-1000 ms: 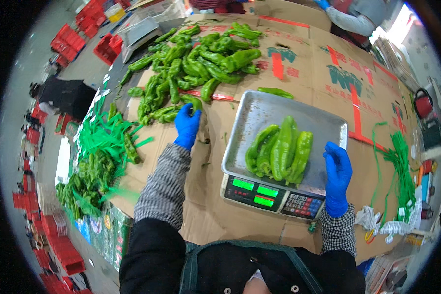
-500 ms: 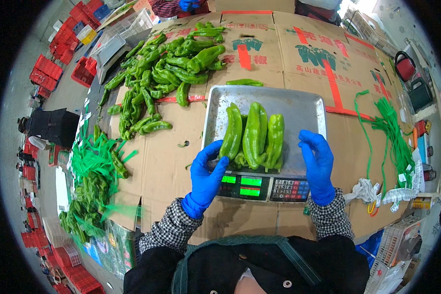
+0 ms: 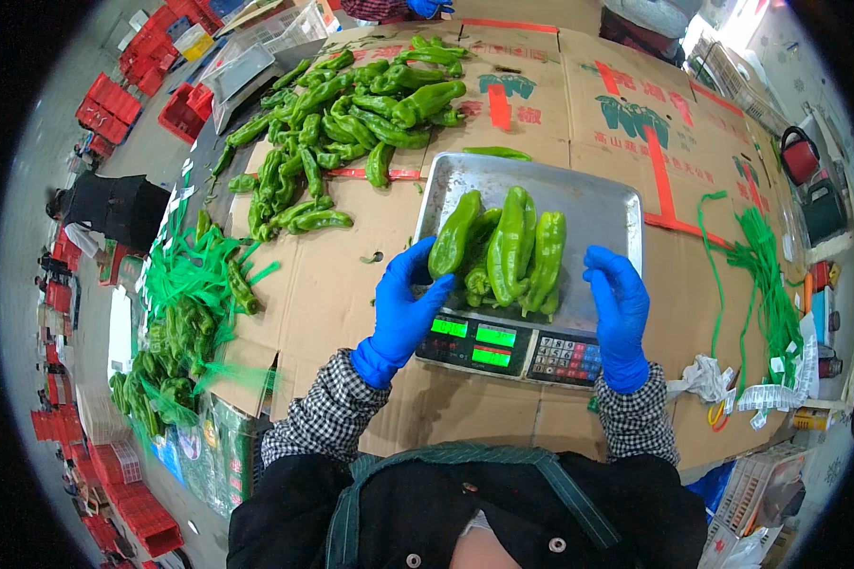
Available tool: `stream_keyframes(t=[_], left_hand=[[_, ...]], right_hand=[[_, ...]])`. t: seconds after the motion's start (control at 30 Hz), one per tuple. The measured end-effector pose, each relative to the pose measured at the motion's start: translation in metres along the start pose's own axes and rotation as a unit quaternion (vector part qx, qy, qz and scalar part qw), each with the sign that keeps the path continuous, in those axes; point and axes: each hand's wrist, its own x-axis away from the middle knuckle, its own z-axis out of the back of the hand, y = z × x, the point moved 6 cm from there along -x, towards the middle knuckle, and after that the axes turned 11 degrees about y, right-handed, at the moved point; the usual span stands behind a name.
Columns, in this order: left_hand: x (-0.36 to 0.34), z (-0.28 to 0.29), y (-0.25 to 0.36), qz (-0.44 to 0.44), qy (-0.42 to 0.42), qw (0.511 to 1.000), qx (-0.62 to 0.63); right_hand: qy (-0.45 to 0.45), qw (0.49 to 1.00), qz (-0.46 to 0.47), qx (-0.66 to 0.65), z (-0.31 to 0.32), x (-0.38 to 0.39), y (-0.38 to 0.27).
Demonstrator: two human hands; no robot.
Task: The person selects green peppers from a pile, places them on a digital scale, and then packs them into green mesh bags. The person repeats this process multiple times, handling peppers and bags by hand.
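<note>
Several long green peppers (image 3: 511, 248) lie side by side on the metal pan (image 3: 593, 204) of a digital scale, whose green displays (image 3: 493, 346) are lit. My left hand (image 3: 400, 308), in a blue glove, has its thumb and fingers around the lower end of the leftmost green pepper (image 3: 455, 234). That pepper leans with its upper end to the right; part of the grip is hidden behind it. At the pan's right edge my right hand (image 3: 621, 308), also blue-gloved, holds nothing, with its fingers bent and apart.
A large heap of green peppers (image 3: 351, 119) covers the cardboard-topped table's far left. Bagged peppers with green netting (image 3: 185, 284) lie at the left edge. Green ties (image 3: 764, 275), a crumpled white cloth (image 3: 707, 379) and scissors (image 3: 719, 412) are on the right. A person (image 3: 114, 213) stands beyond the left side.
The leftmost pepper, at my left hand, has shifted up the pan and tilted further right. My right hand stays beside the pan. The whole view has turned slightly.
</note>
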Motion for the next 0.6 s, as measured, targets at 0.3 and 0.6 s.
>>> stream_keyframes(t=[0.3,0.6], left_hand=[[0.019,0.01,0.013,-0.12,-0.017,0.979,-0.164],[0.007,0.006,0.019,-0.078,-0.082,0.98,-0.163]], right_hand=[[-0.005,1.0,-0.001,0.008,-0.001,0.004,0.0],[-0.014,1.0,-0.012,0.001,-0.004,0.004,0.001]])
